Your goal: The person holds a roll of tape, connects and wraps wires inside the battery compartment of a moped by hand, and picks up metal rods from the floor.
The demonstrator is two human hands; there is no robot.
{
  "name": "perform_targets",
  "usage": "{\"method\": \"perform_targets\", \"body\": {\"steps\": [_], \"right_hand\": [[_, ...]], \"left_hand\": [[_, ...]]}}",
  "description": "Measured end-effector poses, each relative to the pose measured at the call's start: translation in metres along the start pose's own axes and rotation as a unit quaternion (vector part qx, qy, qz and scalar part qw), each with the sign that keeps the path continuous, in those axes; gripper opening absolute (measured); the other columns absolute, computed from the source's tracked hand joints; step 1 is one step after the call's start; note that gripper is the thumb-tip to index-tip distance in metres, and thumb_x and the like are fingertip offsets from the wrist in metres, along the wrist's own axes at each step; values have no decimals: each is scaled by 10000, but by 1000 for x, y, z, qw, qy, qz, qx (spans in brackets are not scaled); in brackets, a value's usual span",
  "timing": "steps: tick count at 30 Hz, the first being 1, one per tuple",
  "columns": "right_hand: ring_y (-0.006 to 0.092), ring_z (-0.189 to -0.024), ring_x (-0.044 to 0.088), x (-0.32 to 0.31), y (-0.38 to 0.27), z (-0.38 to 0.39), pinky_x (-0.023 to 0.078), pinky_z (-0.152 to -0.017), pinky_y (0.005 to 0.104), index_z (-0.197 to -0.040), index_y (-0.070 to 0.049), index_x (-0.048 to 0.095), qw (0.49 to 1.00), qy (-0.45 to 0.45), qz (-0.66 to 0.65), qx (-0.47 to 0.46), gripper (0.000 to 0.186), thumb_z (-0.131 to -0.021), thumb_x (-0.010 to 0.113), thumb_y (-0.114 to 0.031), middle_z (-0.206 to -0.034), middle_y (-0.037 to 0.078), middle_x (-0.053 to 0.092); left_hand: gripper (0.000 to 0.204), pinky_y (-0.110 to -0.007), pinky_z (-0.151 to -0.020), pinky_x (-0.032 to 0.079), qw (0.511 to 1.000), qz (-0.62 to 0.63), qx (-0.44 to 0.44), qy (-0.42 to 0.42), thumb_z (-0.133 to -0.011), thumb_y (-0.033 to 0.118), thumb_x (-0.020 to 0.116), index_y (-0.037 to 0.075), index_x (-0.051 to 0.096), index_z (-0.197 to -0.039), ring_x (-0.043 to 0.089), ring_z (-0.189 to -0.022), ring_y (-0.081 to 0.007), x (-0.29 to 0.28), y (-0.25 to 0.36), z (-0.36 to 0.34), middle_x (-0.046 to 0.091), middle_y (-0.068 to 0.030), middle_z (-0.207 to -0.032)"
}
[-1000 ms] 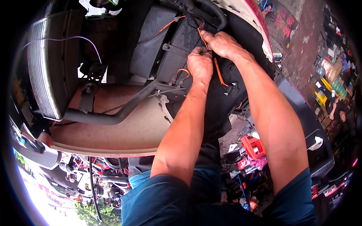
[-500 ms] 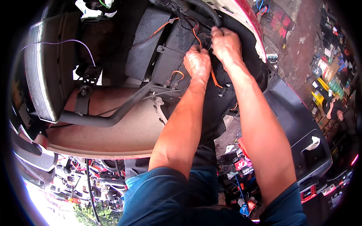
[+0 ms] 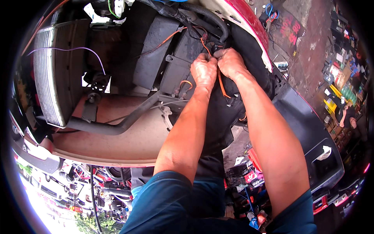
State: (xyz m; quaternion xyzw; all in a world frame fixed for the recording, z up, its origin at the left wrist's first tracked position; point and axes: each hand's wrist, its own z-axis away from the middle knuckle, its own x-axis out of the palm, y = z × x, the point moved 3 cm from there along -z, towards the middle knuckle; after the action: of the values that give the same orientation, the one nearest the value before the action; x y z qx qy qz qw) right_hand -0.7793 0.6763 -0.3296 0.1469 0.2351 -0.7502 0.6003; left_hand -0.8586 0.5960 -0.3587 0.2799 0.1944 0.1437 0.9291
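Wire ran below the hose; our left hand pinched it, seemingly for steadiness; we couldn't tell what our right hand gripped.

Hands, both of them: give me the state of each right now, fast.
Left hand: closed, pinching the orange wire.
Right hand: closed, close beside the left; what it holds, if anything, cannot be told.

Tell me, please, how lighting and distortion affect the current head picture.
Head view: white glare at lower left beside the greenery; black fisheye rim, with the silver finned panel bowed; left hand and right hand brightly lit, details between them lost in shade.
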Motion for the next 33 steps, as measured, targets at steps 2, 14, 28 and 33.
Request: {"method": "perform_targets", "body": {"steps": [2,14,28,33], "right_hand": [[291,-1115,566,1,2,-6,435,-966,341,-1126,-96,645,1000,-8,3,4,320,-818,575,-148,-1162,160,607],[234,-935,647,-7,-11,0,472,-845,317,-1023,-4,668,999,-10,-28,-14,281,-775,608,-122,-971,153,683],[345,-952,620,1,-16,8,490,-842,385,-934,-75,684,993,78,54,-66,165,-808,596,-138,-947,155,668],[328,-870,622,0,-12,9,481,-791,388,-969,-36,642,988,101,89,-76,184,-809,555,-64,-914,166,654]], "left_hand": [[229,-441,-747,480,1000,-8,19,13,-726,242,624,34,659,-817,621,-796,-407,3,-1,0,644,-234,-786],[231,-371,-767,484,996,83,30,-28,-791,169,590,22,675,-948,655,-794,-313,5,-13,7,667,-206,-822],[186,-268,-661,462,974,222,34,-22,-812,105,622,-42,659,-920,592,-688,-148,-7,-13,-13,664,-80,-775],[252,-362,-731,470,999,-9,52,-6,-813,219,610,-21,636,-885,632,-753,-277,-18,2,-20,654,-191,-797]]}}
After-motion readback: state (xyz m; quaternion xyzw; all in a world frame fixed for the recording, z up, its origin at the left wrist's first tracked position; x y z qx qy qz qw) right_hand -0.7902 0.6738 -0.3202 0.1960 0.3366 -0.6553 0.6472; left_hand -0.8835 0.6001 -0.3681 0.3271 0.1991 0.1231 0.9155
